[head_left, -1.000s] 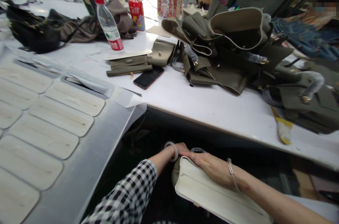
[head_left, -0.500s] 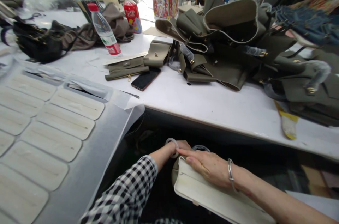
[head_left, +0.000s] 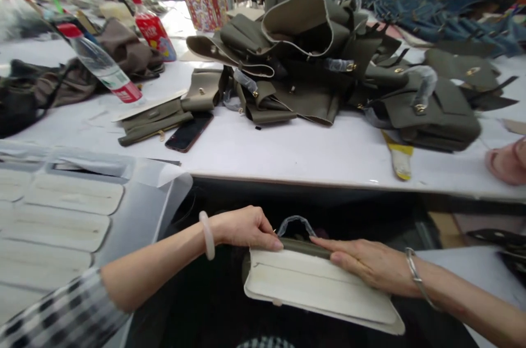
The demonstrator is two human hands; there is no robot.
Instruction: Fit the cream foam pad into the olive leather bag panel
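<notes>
An olive handbag (head_left: 306,247) with a cream-coloured panel (head_left: 316,285) facing me is between my hands, low in front of the table. A loop handle in clear plastic wrap (head_left: 296,221) sticks up behind its top edge. My left hand (head_left: 250,228), with a pale bangle at the wrist, is closed on the top left corner, thumb in front. My right hand (head_left: 372,264), wearing a silver bracelet, grips the top edge farther right; its index finger stretches along the edge and its thumb presses on the cream panel. The other right fingers are partly hidden.
Olive bags and bag parts (head_left: 296,57) are heaped on the white table (head_left: 287,153). Nearby lie a phone (head_left: 189,132), a clear bottle (head_left: 102,66) and a yellow-edged tool (head_left: 399,156). Cream panels (head_left: 74,193) cover a sheet at left. People stand beyond the table.
My left hand has come up from behind the handbag to its top left corner. My right hand has slid right along the top edge. The view has turned right.
</notes>
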